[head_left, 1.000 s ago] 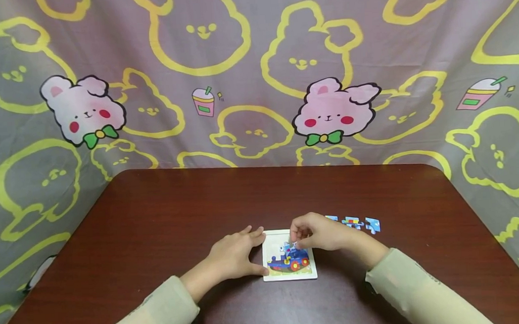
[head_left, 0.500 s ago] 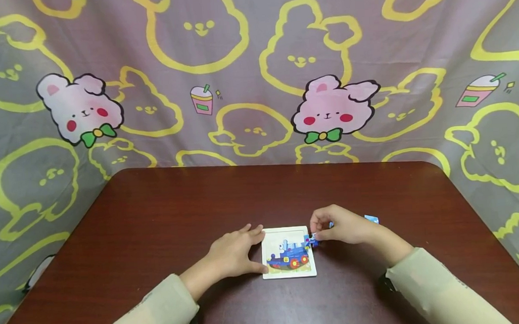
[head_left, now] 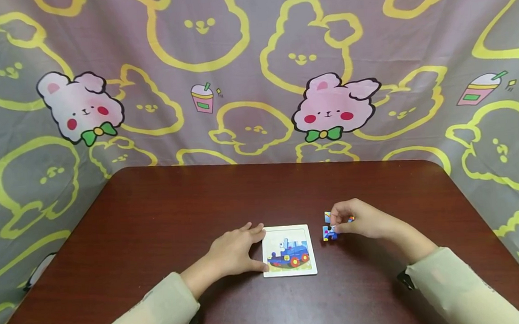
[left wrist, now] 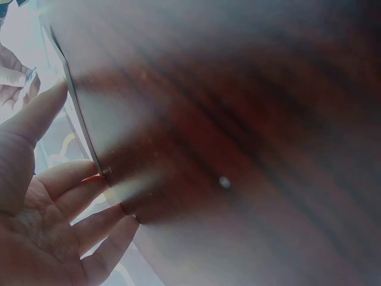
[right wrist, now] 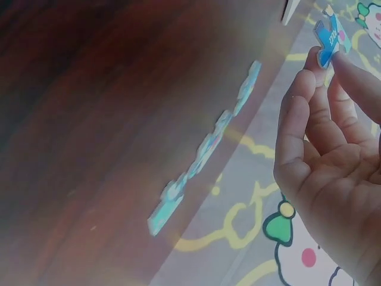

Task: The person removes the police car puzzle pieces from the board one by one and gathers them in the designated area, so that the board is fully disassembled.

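A white square puzzle tray (head_left: 289,273) lies on the table, partly filled with a picture of a blue steam train with red and yellow wheels. My left hand (head_left: 233,254) rests at its left side, fingers and thumb spread along the edge; the left wrist view shows the fingertips against that edge. To the right of the tray, my right hand (head_left: 364,220) pinches a blue jigsaw piece (right wrist: 325,46) between thumb and fingers, raised over the table in the right wrist view. A loose piece (head_left: 327,217) with light blue on it shows just behind that hand.
Several loose jigsaw pieces (right wrist: 205,152) lie in a row on the table, mostly hidden behind the right hand in the head view. The dark red-brown table (head_left: 190,196) ends at a patterned curtain (head_left: 245,73) behind and at the sides.
My right hand has moved right, off the tray, carrying the blue jigsaw piece over towards the loose pieces. My left hand has kept its place at the tray's left edge.
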A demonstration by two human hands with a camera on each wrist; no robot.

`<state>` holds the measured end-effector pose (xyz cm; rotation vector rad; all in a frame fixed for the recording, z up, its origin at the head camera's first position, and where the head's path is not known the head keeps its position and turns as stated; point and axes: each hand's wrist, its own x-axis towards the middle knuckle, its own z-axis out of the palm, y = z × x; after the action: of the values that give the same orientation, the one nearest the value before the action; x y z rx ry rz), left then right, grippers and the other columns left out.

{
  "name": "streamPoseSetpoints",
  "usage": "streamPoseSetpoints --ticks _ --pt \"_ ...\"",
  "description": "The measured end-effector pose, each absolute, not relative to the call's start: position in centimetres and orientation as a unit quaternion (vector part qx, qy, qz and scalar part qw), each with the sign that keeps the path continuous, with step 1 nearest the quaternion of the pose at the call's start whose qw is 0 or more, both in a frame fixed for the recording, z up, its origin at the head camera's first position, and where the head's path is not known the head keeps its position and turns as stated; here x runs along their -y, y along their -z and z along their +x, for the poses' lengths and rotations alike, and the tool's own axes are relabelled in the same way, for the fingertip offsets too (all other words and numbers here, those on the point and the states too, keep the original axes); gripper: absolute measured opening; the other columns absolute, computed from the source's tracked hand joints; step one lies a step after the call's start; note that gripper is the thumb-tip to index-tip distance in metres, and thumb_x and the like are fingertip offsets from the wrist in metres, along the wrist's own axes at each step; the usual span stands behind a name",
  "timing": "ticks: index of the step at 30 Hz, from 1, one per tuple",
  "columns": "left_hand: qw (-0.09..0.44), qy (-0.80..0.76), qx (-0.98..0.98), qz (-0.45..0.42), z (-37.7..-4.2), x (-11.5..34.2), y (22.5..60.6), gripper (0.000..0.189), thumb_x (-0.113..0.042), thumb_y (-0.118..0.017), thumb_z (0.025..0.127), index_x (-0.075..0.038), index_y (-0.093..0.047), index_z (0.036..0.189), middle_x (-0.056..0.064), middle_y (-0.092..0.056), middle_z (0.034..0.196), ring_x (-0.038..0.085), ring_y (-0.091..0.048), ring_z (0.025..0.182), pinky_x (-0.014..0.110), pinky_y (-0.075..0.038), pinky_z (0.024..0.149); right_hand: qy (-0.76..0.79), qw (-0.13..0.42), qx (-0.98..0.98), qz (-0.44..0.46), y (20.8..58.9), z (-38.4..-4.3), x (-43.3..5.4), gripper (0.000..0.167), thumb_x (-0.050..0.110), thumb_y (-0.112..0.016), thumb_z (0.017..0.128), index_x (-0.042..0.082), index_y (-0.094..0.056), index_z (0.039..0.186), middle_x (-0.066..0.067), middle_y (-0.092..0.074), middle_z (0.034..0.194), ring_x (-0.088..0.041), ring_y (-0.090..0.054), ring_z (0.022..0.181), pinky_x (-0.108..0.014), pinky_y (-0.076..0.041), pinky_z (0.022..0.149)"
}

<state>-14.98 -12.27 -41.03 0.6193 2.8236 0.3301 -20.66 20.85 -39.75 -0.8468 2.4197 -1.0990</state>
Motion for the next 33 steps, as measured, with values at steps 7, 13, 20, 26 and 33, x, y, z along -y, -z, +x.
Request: streamPoseSetpoints --ticks 7,13,20,26,33 --pt "0.118 -0.113 -0.964 0.209 -15.02 12.3 41.0 0.083 -0.059 -0.08 0.075 -0.022 -0.054 0.144 -0.002 -0.047 0.154 0.027 -0.04 0.146 0.057 -0.052 0.093 0.398 0.177 -0.85 -0.298 39.8 -20.57 -21.64 0.008 0.001 -0.07 0.088 0.002 -0.062 0.086 0.0 -0.063 0.077 -0.004 -0.054 0.073 -0.023 -0.047 0.068" --pt "0.115 -0.113 -0.964 0.211 -15.02 12.35 41.05 0.083 -0.059 -0.08 0.074 -0.022 -0.054 0.144 -0.003 -0.047 0.154 0.027 -0.041 0.145 0.056 -0.051 0.095 0.399 0.195 -0.847 -0.29 40.02 -20.57 -21.78 0.008 0.001 -0.069 0.089 0.002 -0.062 0.086 -0.001 -0.062 0.077 -0.004 -0.053 0.073 -0.022 -0.046 0.066" --pt "0.117 -0.109 -0.964 0.213 -14.93 12.33 40.99 0.083 -0.059 -0.079 0.075 -0.023 -0.053 0.145 -0.004 -0.046 0.155 0.025 -0.04 0.146 0.054 -0.052 0.095 0.361 0.182 -0.863 -0.303 40.23 -20.46 -21.75 0.009 0.001 -0.069 0.089 0.004 -0.062 0.084 0.003 -0.061 0.076 -0.003 -0.051 0.072 -0.022 -0.045 0.064" --pt "0.117 -0.109 -0.964 0.211 -15.0 12.31 40.84 0.084 -0.06 -0.079 0.074 -0.024 -0.053 0.145 -0.004 -0.046 0.154 0.025 -0.04 0.146 0.055 -0.053 0.091 0.338 0.175 -0.876 -0.296 40.42 -20.35 -21.49 0.008 0.0 -0.07 0.088 0.004 -0.063 0.088 0.002 -0.063 0.078 -0.005 -0.053 0.074 -0.023 -0.046 0.066" --pt "0.118 -0.109 -0.964 0.211 -14.92 12.28 40.92 0.084 -0.06 -0.079 0.074 -0.023 -0.053 0.145 -0.004 -0.046 0.154 0.025 -0.04 0.146 0.054 -0.054 0.089 0.322 0.165 -0.884 -0.296 40.67 -20.39 -21.48 0.01 -0.002 -0.07 0.087 0.005 -0.063 0.09 0.003 -0.063 0.076 -0.005 -0.053 0.072 -0.023 -0.046 0.066"
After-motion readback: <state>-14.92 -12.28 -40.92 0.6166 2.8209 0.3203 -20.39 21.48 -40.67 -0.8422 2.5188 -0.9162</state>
